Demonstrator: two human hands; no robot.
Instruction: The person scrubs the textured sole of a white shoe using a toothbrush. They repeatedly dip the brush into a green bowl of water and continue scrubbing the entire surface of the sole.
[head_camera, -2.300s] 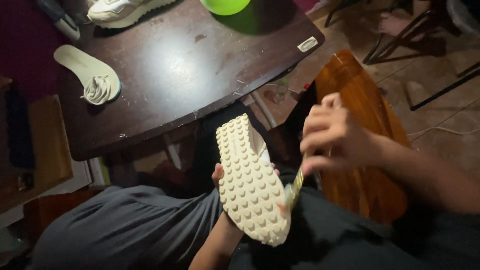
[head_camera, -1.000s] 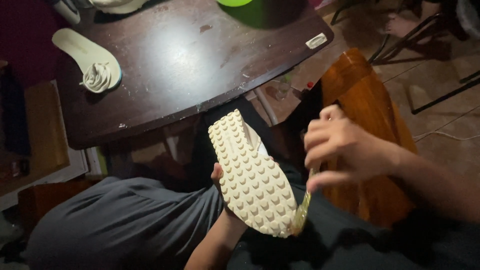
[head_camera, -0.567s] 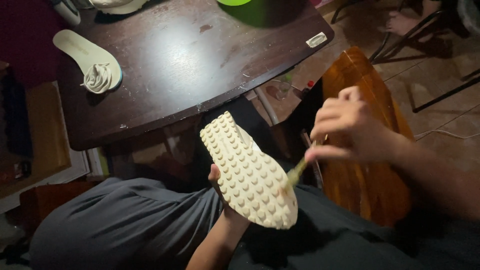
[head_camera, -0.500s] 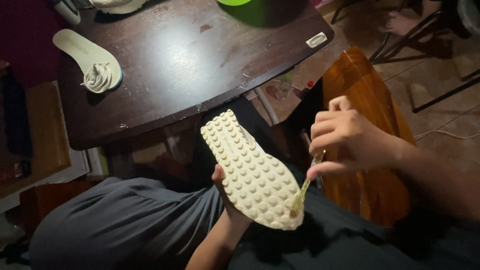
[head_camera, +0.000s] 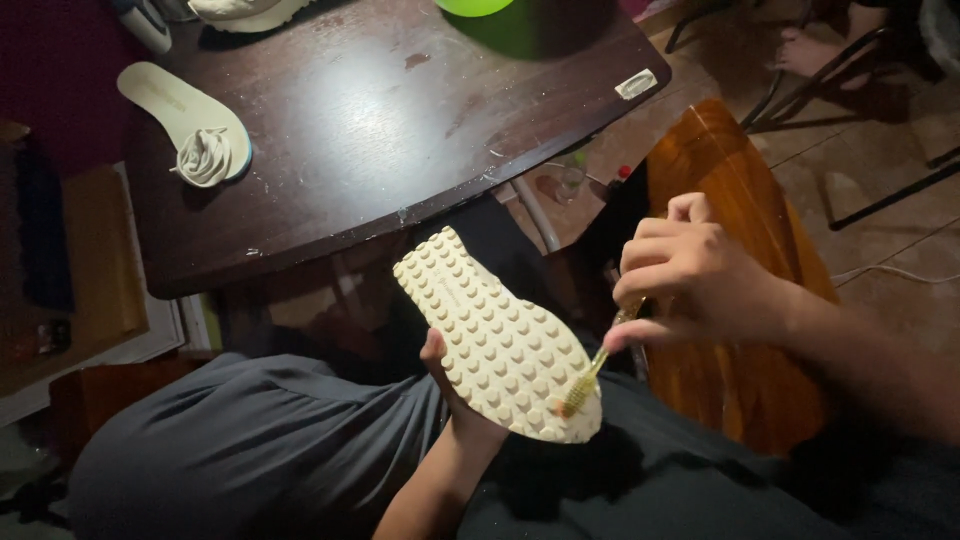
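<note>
Counts: one shoe (head_camera: 498, 340) in hand, one brush (head_camera: 590, 375), one loose insole (head_camera: 170, 105) and one bundle of laces (head_camera: 204, 157).

Shoe: cream, studded sole turned up to the camera, held over the lap just in front of the desk (head_camera: 400, 120) edge. Left hand (head_camera: 450, 385) is under it, mostly hidden by the sole; only the thumb shows at the sole's left edge, so fingers clasp the shoe from below.

Right hand (head_camera: 690, 275): fingers pinched around the thin brush handle. Bristle head touches the sole near its lower, nearer end.

On the desk: insole at the far left, laces bunched on top of its near end. A second pale shoe (head_camera: 235, 10) sits at the top edge, partly cut off. Green round object (head_camera: 475, 5) at the top edge, cut off, can't tell what. Small white tag (head_camera: 637, 84) near the right corner.

Around: glossy wooden seat or stool (head_camera: 730, 200) under the right hand, beside the desk. Dark chair legs (head_camera: 850, 120) on the tiled floor (head_camera: 900, 290), well apart. Grey shorts (head_camera: 250, 450) cover the lap below the shoe.
</note>
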